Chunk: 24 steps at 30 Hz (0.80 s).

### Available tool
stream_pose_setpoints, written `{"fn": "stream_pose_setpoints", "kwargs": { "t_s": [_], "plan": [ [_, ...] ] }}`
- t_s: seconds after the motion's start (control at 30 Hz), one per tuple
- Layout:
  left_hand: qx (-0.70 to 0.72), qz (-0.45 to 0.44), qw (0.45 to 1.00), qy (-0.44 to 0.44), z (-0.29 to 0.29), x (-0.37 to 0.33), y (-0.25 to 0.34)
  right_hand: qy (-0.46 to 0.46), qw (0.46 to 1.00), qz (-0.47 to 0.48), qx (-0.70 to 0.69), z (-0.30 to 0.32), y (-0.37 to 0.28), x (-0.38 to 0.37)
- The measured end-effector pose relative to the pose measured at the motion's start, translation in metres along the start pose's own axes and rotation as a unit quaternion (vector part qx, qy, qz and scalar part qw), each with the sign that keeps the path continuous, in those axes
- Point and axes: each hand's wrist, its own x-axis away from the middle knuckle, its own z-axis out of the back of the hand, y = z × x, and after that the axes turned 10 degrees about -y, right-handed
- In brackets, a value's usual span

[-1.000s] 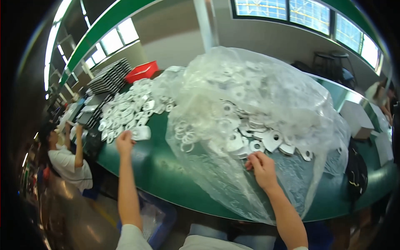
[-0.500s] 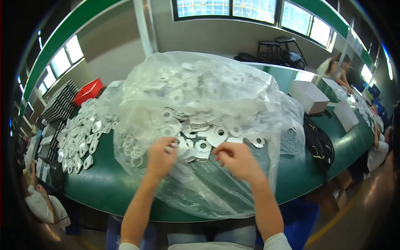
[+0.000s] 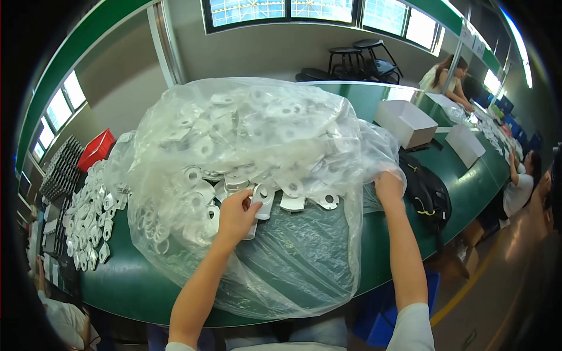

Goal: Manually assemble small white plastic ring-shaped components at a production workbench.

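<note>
Pinched in my left hand [image 3: 239,215] is a flat silver-white metal part [image 3: 264,202] with a rounded end and a round hole. It is held tilted up over the plastic at the front of the heap. Similar parts [image 3: 293,187] lie piled in the mouth of a large clear plastic bag [image 3: 234,126]. My right hand [image 3: 390,186] is stretched out to the right, at a smaller clear plastic bag [image 3: 383,149] beside the large one. Its fingertips are covered by the film, so their grip is hidden.
Loose parts [image 3: 88,216] lie heaped on the green table [image 3: 152,275] at left, near a red bin [image 3: 96,149] and stacked trays [image 3: 61,167]. To the right are a black backpack [image 3: 427,190] and a white box [image 3: 405,123]. Co-workers sit at both sides.
My right hand has moved from the pile's front to the smaller bag at right. My left hand now holds up a metal part. The view has shifted to the right.
</note>
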Motion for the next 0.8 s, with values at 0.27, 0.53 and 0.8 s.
{"fn": "stream_pose_setpoints", "kwargs": {
  "t_s": [0.27,0.53,0.8],
  "plan": [
    [0.338,0.055,0.938,-0.054,0.025,0.061,-0.008,0.154,0.926,0.058,-0.34,0.017,-0.029,0.093],
    [0.544,0.023,0.83,-0.122,0.011,0.082,0.002,-0.151,0.804,0.227,-0.529,0.039,-0.168,0.157],
    [0.538,0.049,0.841,-0.032,0.02,0.086,-0.002,-0.192,0.801,0.243,-0.513,0.035,-0.207,0.165]
  ]
}}
